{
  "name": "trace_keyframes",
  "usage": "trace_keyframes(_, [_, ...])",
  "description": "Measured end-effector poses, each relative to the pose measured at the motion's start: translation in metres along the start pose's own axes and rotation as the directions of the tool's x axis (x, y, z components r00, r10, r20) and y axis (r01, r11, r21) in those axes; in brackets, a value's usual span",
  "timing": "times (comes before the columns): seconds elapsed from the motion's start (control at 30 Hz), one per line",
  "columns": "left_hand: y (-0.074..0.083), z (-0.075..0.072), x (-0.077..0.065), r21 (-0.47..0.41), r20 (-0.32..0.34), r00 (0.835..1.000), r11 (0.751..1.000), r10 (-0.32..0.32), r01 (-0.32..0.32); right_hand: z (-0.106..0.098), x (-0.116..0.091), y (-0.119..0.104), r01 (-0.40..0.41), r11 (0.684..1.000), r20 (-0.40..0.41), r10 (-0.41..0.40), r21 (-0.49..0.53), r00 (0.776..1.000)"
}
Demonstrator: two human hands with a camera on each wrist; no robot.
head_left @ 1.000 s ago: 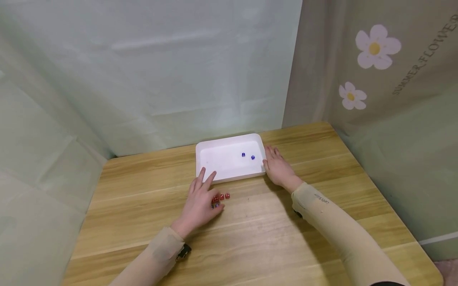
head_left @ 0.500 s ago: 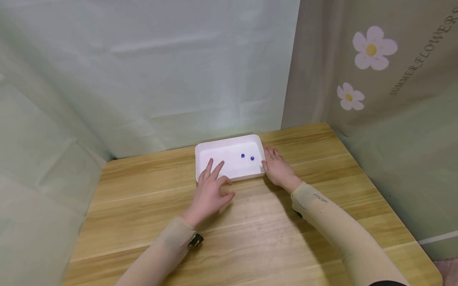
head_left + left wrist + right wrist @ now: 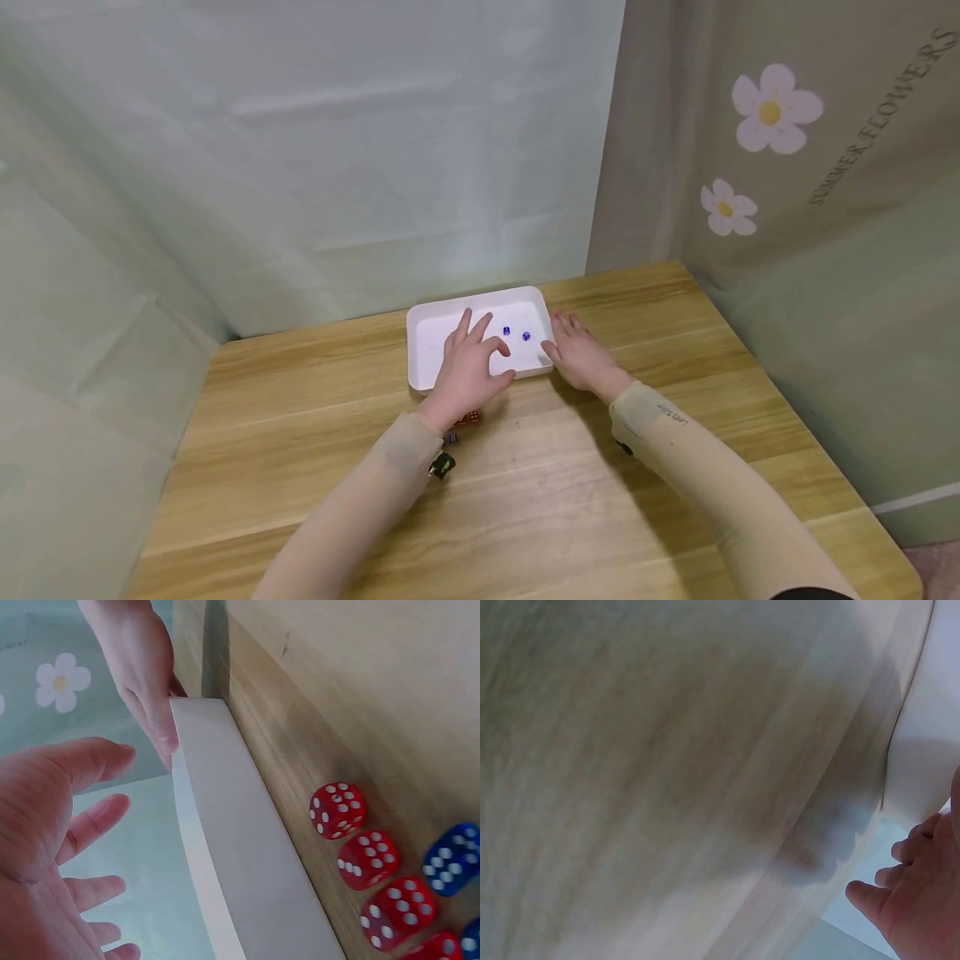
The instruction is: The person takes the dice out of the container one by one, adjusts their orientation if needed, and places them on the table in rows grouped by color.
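Observation:
My left hand (image 3: 471,367) is over the near side of the white tray (image 3: 423,321). In the left wrist view, its thumb and fingers stand apart with nothing between them. Two blue dice, one (image 3: 506,331) left of the other (image 3: 527,336), lie inside the tray toward its right end. At that end my right hand (image 3: 581,357) holds the tray's wall, thumb over the rim and fingers along the outside. Red dice (image 3: 367,859) and blue dice (image 3: 452,859) sit on the table in front of the tray, partly hidden by my left wrist in the head view.
The wooden table (image 3: 300,450) has light cloth (image 3: 375,167) hanging behind it, just beyond the tray. A flower-printed cloth (image 3: 840,292) hangs on the right. The table's right edge runs past my right forearm.
My left hand has moved forward and right, from beside the dice on the table to over the tray. My right hand has stayed at the tray's right end.

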State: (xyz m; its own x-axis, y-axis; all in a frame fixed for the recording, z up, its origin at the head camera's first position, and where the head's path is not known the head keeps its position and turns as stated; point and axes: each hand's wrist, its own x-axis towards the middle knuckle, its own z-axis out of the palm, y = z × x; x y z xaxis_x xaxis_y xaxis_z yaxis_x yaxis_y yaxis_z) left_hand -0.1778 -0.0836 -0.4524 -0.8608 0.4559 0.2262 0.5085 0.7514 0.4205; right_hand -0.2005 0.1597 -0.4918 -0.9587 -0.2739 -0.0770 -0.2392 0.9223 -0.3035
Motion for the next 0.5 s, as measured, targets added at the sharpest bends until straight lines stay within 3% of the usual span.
trace_keyframes(0.5, [0.002,0.016,0.051,0.122,0.092,0.992,0.989,-0.09,0.078,-0.006,-0.003,0.004,0.017,1.0,0.015,-0.017,0.013,1.0])
